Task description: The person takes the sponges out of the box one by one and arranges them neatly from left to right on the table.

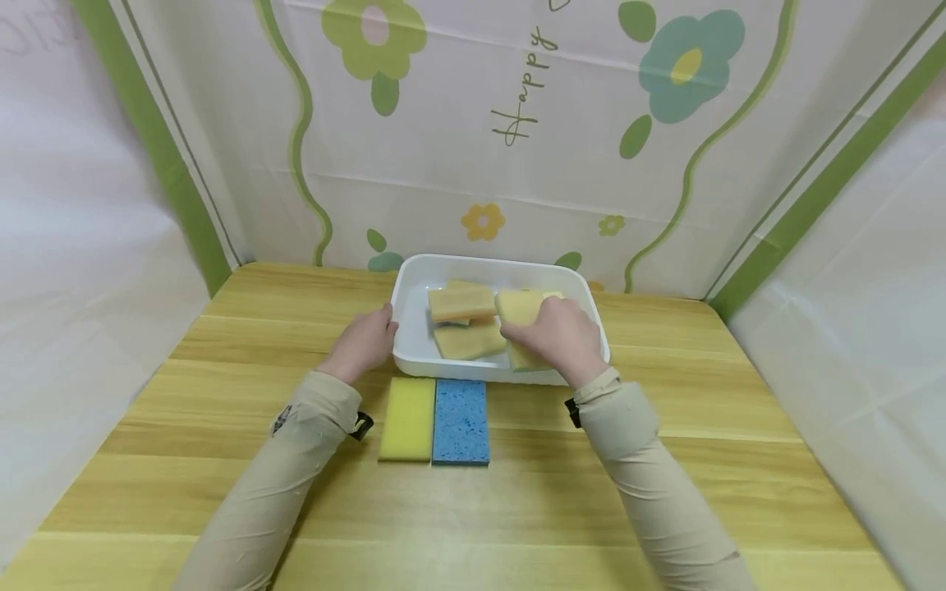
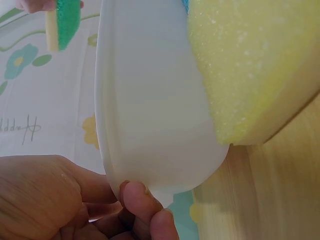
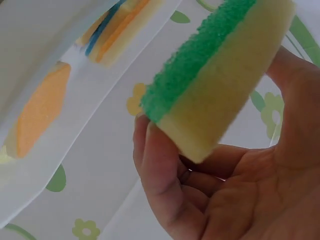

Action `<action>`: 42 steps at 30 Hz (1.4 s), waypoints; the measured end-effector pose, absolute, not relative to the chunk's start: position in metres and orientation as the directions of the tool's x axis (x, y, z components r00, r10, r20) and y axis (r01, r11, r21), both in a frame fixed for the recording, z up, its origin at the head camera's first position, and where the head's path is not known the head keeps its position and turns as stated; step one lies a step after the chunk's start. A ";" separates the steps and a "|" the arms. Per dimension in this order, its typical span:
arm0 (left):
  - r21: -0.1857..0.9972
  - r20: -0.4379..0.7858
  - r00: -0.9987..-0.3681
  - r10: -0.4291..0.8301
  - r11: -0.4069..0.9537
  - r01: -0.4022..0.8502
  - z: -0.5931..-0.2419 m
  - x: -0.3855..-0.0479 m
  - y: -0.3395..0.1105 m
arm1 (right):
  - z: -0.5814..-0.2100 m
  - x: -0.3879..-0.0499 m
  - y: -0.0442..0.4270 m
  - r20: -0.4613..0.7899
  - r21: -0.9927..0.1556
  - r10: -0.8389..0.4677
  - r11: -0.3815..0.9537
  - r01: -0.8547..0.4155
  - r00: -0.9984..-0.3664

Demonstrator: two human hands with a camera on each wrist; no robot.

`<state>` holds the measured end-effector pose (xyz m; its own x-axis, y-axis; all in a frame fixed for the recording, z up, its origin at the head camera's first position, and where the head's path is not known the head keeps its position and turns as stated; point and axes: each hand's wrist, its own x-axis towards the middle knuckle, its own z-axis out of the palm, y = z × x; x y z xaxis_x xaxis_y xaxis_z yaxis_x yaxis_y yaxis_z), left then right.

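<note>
Floral cloth backdrop (image 1: 443,164) behind, wood table (image 1: 222,460) under everything.

Head: left hand (image 1: 362,341) grips the left end of a white tray (image 1: 402,363). Right hand (image 1: 563,338) is over the tray's right part, pinching a two-layer sponge (image 1: 519,306). Between the hands, a few loose sponges (image 1: 470,341) lie jumbled in the tray. On the table, nearer the body and right of the left hand: yellow sponge (image 1: 408,419), blue sponge (image 1: 461,423) just beside it, edges lined up. My read on progress: two laid out in a row, one in hand, the rest left in the tray.

Left wrist: left fingers (image 2: 137,200) are curled round the tray's corner, so a bracing hold, I'd say. Yellow sponge is close to that hand, outside the tray.

Right wrist: thumb and fingers spread just the sponge's width, green scrub layer showing; it's lifted off the pile. Beyond the fingertips, inside the tray: an orange-faced sponge (image 3: 44,110) and a stacked bunch (image 3: 117,30).
</note>
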<state>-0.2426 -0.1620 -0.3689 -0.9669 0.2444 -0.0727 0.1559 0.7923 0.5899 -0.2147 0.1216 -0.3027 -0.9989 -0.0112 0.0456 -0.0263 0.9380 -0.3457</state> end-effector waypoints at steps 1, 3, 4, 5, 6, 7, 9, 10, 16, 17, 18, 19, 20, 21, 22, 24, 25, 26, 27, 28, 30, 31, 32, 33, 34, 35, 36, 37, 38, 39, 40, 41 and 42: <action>0.588 -0.074 -0.966 0.246 0.794 0.157 -0.369 -0.243 -0.162 | -0.303 -0.213 0.121 0.052 -0.347 -0.008 0.938 -0.026 -0.999; 0.587 -0.075 -0.965 0.250 0.794 0.159 -0.369 -0.243 -0.162 | -0.303 -0.211 0.121 0.065 -0.352 -0.001 0.936 -0.023 -0.998; 0.584 -0.072 -0.965 0.251 0.795 0.163 -0.369 -0.243 -0.162 | -0.303 -0.209 0.121 0.070 -0.354 0.003 0.935 -0.023 -0.998; 0.582 -0.070 -0.965 0.253 0.796 0.166 -0.369 -0.244 -0.162 | -0.303 -0.207 0.121 0.077 -0.358 0.004 0.934 -0.023 -0.997; 0.580 -0.069 -0.965 0.253 0.797 0.168 -0.369 -0.243 -0.162 | -0.303 -0.205 0.121 0.080 -0.358 0.007 0.933 -0.022 -0.997; 0.579 -0.068 -0.965 0.254 0.798 0.169 -0.369 -0.243 -0.162 | -0.303 -0.204 0.121 0.084 -0.357 0.011 0.934 -0.020 -0.996; 0.578 -0.066 -0.965 0.253 0.798 0.170 -0.369 -0.243 -0.162 | -0.303 -0.199 0.121 0.094 -0.355 0.014 0.935 -0.020 -0.996; 0.578 -0.065 -0.966 0.251 0.798 0.169 -0.369 -0.243 -0.162 | -0.303 -0.197 0.121 0.097 -0.355 0.016 0.935 -0.020 -0.995; 0.587 -0.059 -0.967 0.248 0.792 0.168 -0.370 -0.243 -0.162 | -0.309 -0.182 0.126 0.109 -0.376 0.033 0.926 -0.011 -0.994; 0.589 -0.056 -0.967 0.248 0.790 0.169 -0.371 -0.243 -0.161 | -0.310 -0.180 0.127 0.109 -0.382 0.033 0.924 -0.011 -0.994; 0.590 -0.053 -0.967 0.250 0.789 0.172 -0.371 -0.243 -0.161 | -0.310 -0.178 0.128 0.112 -0.385 0.033 0.923 -0.012 -0.993; 0.590 -0.049 -0.967 0.252 0.788 0.175 -0.371 -0.243 -0.161 | -0.311 -0.175 0.129 0.112 -0.390 0.031 0.921 -0.015 -0.993; 0.592 -0.048 -0.966 0.253 0.787 0.177 -0.371 -0.243 -0.161 | -0.312 -0.173 0.130 0.109 -0.390 0.029 0.921 -0.016 -0.994; 0.595 -0.047 -0.967 0.250 0.785 0.174 -0.371 -0.243 -0.161 | -0.312 -0.170 0.131 0.110 -0.392 0.026 0.920 -0.019 -0.994; 0.593 -0.045 -0.967 0.249 0.786 0.175 -0.371 -0.243 -0.161 | -0.313 -0.168 0.132 0.112 -0.393 0.024 0.919 -0.022 -0.993; 0.587 -0.049 -0.969 0.243 0.792 0.169 -0.371 -0.244 -0.160 | -0.313 -0.162 0.133 0.115 -0.395 0.019 0.918 -0.028 -0.993; 0.583 -0.054 -0.970 0.238 0.796 0.163 -0.370 -0.244 -0.160 | -0.313 -0.158 0.134 0.113 -0.398 0.016 0.917 -0.031 -0.993; 0.580 -0.058 -0.970 0.235 0.799 0.159 -0.370 -0.244 -0.160 | -0.313 -0.154 0.134 0.112 -0.404 0.011 0.914 -0.036 -0.994; 0.578 -0.066 -0.970 0.233 0.802 0.153 -0.369 -0.245 -0.159 | -0.313 -0.150 0.134 0.114 -0.409 0.006 0.912 -0.042 -0.993; 0.572 -0.065 -0.969 0.237 0.805 0.158 -0.369 -0.245 -0.159 | -0.313 -0.147 0.134 0.117 -0.412 -0.001 0.910 -0.049 -0.993; 0.567 -0.067 -0.969 0.238 0.808 0.159 -0.368 -0.246 -0.157 | -0.313 -0.140 0.135 0.125 -0.412 -0.015 0.909 -0.066 -0.992; 0.564 -0.063 -0.969 0.239 0.809 0.163 -0.368 -0.247 -0.157 | -0.313 -0.137 0.134 0.126 -0.409 -0.023 0.909 -0.073 -0.992; 0.562 -0.058 -0.968 0.243 0.810 0.169 -0.367 -0.247 -0.156 | -0.312 -0.134 0.134 0.124 -0.408 -0.032 0.910 -0.080 -0.992; 0.561 -0.057 -0.969 0.242 0.810 0.169 -0.367 -0.248 -0.156 | -0.312 -0.131 0.134 0.120 -0.401 -0.037 0.912 -0.083 -0.992; 0.559 -0.051 -0.968 0.244 0.810 0.175 -0.366 -0.248 -0.155 | -0.312 -0.129 0.133 0.108 -0.402 -0.042 0.912 -0.082 -0.993; 0.560 -0.051 -0.969 0.240 0.810 0.171 -0.366 -0.247 -0.155 | -0.312 -0.126 0.132 0.091 -0.399 -0.047 0.913 -0.079 -0.995; 0.561 -0.050 -0.970 0.240 0.810 0.172 -0.366 -0.247 -0.155 | -0.312 -0.124 0.132 0.073 -0.393 -0.054 0.916 -0.078 -0.996; 0.559 -0.047 -0.969 0.241 0.810 0.174 -0.366 -0.247 -0.156 | -0.312 -0.123 0.131 0.053 -0.391 -0.059 0.917 -0.075 -0.997; 0.560 -0.052 -0.969 0.242 0.810 0.172 -0.366 -0.247 -0.156 | -0.313 -0.122 0.130 0.032 -0.391 -0.065 0.918 -0.072 -0.997; 0.564 -0.058 -0.969 0.239 0.809 0.166 -0.367 -0.246 -0.157 | -0.314 -0.121 0.130 0.012 -0.386 -0.071 0.920 -0.070 -0.997; 0.563 -0.059 -0.969 0.239 0.810 0.166 -0.367 -0.246 -0.157 | -0.315 -0.120 0.129 -0.006 -0.378 -0.081 0.923 -0.072 -0.997; 0.565 -0.063 -0.970 0.236 0.810 0.160 -0.368 -0.245 -0.158 | -0.316 -0.120 0.128 -0.015 -0.369 -0.093 0.926 -0.081 -0.996; 0.567 -0.068 -0.970 0.235 0.809 0.156 -0.369 -0.245 -0.158 | -0.318 -0.121 0.128 -0.020 -0.364 -0.110 0.926 -0.095 -0.994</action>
<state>-0.2445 -0.1584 -0.3689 -0.9698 0.2345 -0.0677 0.1560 0.8088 0.5671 -0.1210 0.1278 -0.3180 -0.9937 -0.1103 -0.0205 -0.0953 0.9265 -0.3641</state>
